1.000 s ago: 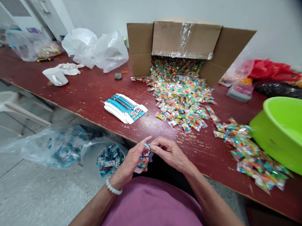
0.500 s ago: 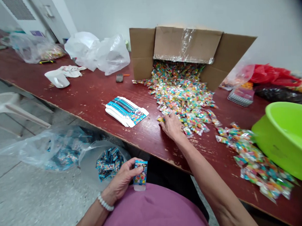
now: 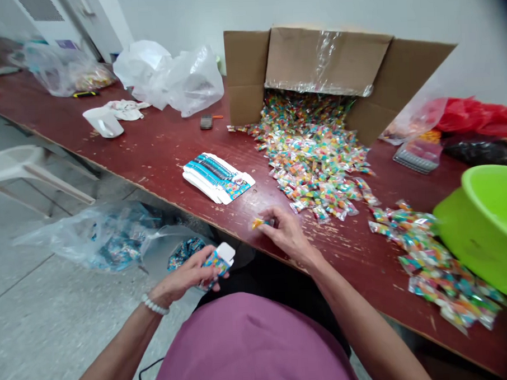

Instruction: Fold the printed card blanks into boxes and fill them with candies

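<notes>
My left hand (image 3: 197,269) is closed around a small blue printed candy box (image 3: 220,261), its white end flap open and tilted up toward the table. Over the table's front edge, my right hand (image 3: 285,233) pinches a small wrapped candy (image 3: 258,223) with yellow-orange showing at the fingertips. Behind that hand, a heap of wrapped candies (image 3: 315,159) spills from a cardboard box (image 3: 327,58) lying on its side. A stack of flat blue-and-white box blanks (image 3: 219,179) lies left of the heap.
A green basin (image 3: 477,225) stands at the right beside a second candy pile (image 3: 437,260). Below the table edge at left are a clear bag (image 3: 116,235) and a container of filled blue boxes (image 3: 184,252). A white mug (image 3: 103,122) and plastic bags (image 3: 173,76) sit farther back.
My right hand has drawn back from the candy heap toward the table edge with a candy. My left hand has moved left and turned the box so its open end points up.
</notes>
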`<state>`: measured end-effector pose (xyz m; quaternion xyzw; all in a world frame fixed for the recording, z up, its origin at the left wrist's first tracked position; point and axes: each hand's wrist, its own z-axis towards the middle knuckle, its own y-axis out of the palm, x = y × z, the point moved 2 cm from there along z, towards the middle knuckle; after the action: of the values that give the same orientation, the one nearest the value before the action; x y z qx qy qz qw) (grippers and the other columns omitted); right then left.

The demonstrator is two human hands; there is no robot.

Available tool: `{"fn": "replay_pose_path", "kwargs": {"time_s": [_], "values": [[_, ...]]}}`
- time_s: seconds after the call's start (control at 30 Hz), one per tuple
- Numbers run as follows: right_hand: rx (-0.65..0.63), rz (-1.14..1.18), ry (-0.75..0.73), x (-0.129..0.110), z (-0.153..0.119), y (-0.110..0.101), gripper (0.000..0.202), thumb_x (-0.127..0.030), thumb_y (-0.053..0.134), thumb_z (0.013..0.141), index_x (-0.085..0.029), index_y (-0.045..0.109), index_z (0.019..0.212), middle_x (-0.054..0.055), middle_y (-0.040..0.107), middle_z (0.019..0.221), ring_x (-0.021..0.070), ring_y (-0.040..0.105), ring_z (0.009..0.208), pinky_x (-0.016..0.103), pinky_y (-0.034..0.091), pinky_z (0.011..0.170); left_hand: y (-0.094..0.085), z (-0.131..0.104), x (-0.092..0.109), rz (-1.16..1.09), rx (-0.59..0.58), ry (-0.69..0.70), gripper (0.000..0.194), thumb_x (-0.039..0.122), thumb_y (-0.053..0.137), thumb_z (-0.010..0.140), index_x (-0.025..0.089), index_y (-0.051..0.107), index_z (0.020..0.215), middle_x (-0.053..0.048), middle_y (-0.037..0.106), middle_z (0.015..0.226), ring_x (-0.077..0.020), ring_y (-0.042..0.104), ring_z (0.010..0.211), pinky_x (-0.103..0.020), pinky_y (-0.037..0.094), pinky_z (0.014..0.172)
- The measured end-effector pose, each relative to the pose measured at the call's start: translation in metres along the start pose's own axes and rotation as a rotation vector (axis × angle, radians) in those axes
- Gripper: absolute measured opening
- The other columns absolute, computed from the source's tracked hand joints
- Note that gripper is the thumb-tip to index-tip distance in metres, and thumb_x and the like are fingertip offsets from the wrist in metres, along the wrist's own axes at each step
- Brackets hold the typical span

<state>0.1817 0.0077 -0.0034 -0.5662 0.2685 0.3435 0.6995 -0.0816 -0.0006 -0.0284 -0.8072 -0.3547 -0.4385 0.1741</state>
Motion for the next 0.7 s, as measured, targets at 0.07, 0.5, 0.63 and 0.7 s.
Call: {"fn": "replay_pose_path", "kwargs": {"time_s": [0.07, 0.5, 0.63, 0.7], "values": [[-0.013, 0.185, -0.014, -0.014, -0.011, 0.005, 0.011, -0.019, 0.064, 0.085, -0.022, 0.067, 0.096, 0.000, 0.065, 0.081, 0.0147, 0.056, 0.066, 0.026, 0.044, 0.063, 0.012, 0.003, 0.010, -0.109, 0.029, 0.074, 0.036, 0.036, 0.063, 0.083, 0.021, 0.049, 0.113, -0.003, 0.067, 0.093, -0.0122, 0.062, 0.065, -0.021, 0.042, 0.057], [-0.180, 0.550, 0.023, -0.031, -0.025, 0.000, 0.028, -0.018, 0.065, 0.083, -0.024, 0.063, 0.111, 0.001, 0.070, 0.094, 0.0154, 0.065, 0.078, 0.029, 0.052, 0.071, 0.052, 0.016, 0.036, 0.014, 0.078, 0.260, 0.036, 0.024, 0.059, 0.081, 0.022, 0.046, 0.115, 0.004, 0.056, 0.084, -0.0073, 0.053, 0.056, -0.020, 0.043, 0.052], [-0.020, 0.779, 0.252, -0.026, -0.022, 0.006, 0.033, -0.032, 0.081, 0.071, -0.022, 0.065, 0.098, -0.001, 0.066, 0.080, 0.0133, 0.062, 0.068, 0.025, 0.050, 0.062, 0.054, 0.016, 0.041, 0.001, 0.076, 0.283, 0.040, 0.026, 0.064, 0.081, 0.022, 0.047, 0.117, 0.002, 0.060, 0.086, -0.0084, 0.056, 0.058, -0.021, 0.044, 0.054], [-0.001, 0.898, 0.320, -0.027, -0.022, 0.005, 0.038, -0.038, 0.083, 0.068, -0.022, 0.065, 0.097, -0.002, 0.065, 0.078, 0.0118, 0.059, 0.065, 0.023, 0.049, 0.058, 0.057, 0.015, 0.044, -0.056, 0.047, 0.302, 0.040, 0.034, 0.066, 0.084, 0.021, 0.048, 0.117, 0.001, 0.061, 0.086, -0.0091, 0.058, 0.059, -0.022, 0.044, 0.056]]}}
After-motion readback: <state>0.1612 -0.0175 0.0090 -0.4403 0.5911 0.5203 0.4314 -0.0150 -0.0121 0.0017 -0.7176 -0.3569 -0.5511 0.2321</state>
